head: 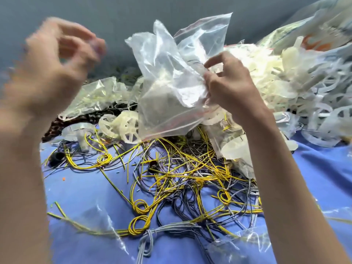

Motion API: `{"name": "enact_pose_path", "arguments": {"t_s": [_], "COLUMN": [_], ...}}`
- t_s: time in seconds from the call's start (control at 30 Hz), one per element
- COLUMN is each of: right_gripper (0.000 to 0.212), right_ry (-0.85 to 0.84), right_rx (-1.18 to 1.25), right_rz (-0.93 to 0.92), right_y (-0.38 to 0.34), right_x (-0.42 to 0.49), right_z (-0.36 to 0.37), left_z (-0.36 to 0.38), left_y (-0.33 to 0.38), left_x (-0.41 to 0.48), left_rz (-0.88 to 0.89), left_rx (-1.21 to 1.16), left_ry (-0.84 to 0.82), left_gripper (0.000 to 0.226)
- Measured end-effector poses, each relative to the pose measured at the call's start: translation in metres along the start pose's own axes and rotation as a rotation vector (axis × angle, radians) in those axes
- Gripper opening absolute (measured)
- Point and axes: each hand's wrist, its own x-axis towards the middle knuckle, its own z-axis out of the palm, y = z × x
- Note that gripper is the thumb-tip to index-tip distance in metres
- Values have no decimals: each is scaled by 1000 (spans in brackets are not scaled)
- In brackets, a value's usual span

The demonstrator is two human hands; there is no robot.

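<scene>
Right grip (228, 86) at centre right of frame, fingers and thumb pinching the crumpled right edge of a clear zip-seal plastic bag with a red closure strip (171, 82). The bag hangs raised at frame centre above a tangle of yellow and grey insulated wires (181, 178) spread over the blue-covered tabletop (314, 168). Left grip (55, 67) raised in upper left, well apart from the bag, fingers curled toward thumb but motion-blurred, so cannot tell whether it pinches anything; heap of translucent white spoked plastic wheels (285, 77) fills upper right, just behind the bag and right grip.
</scene>
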Motion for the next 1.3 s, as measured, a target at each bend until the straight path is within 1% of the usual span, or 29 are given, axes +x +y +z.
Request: {"name": "enact_pose_path", "arguments": {"t_s": [0.07,0.1,0.13,0.17,0.2,0.23,0.3,0.33,0.4,0.43,0.5,0.57,0.6,0.67,0.73,0.8,0.9,1.0,1.07,1.17,1.3], "right_gripper": [30,34,37,38,37,34,24,22,30,36,48,56,56,46,33,28,27,27,27,27,25], "right_ry": [-18,-28,-35,-40,-48,-62,-97,-113,-150,-180,-246,-275,-267,-235,-235,-239,-218,-226,-245,-284,-278], "right_rx": [53,76,91,108,127,150,193,201,229,261,311,331,336,354,374,321,149,30,15,28,-36], "right_rz": [22,30,41,55,67,74,77,76,61,39,-36,-117,-151,-194,-194,-181,-169,-193,-217,-224,-256], "right_y": [-2,-4,-5,-7,-8,-10,-13,-15,-18,-20,-22,-24,-26,-29,-31,-31,-32,-35,-36,-35,-32], "right_x": [-2,-3,-3,-4,-4,-6,-9,-10,-11,-12,-15,-17,-18,-19,-19,-20,-20,-21,-21,-22,-23], "right_z": [2,3,2,2,1,1,-1,-1,-3,-4,-5,-3,-1,5,9,9,4,-5,-15,-29,-40], "left_z": [12,22,32,42,50,56,60,60,56,54,49,45,44,44,45,46,45,44,43,43,48], "left_y": [42,56,67,71,74,77,78,76,73,70,69,68,67,66,63,61,64,68,70,73,80], "left_x": [-5,-10,-14,-16,-17,-16,-13,-12,-11,-9,-8,-8,-8,-9,-10,-10,-9,-10,-10,-9,-11], "left_rz": [39,87,102,128,140,139,120,109,78,54,-31,-112,-137,-173,-175,-151,-93,22,92,135,141], "left_rx": [-91,-70,-20,75,152,207,240,215,168,176,209,265,287,292,269,268,238,176,154,94,19], "left_ry": [-179,-259,-347,-389,-405,-386,-312,-280,-224,-196,-182,-232,-270,-333,-336,-317,-225,-122,-84,-81,-74], "left_gripper": [47,65,80,90,95,92,69,58,41,38,46,53,51,47,44,47,53,46,40,33,35]}}
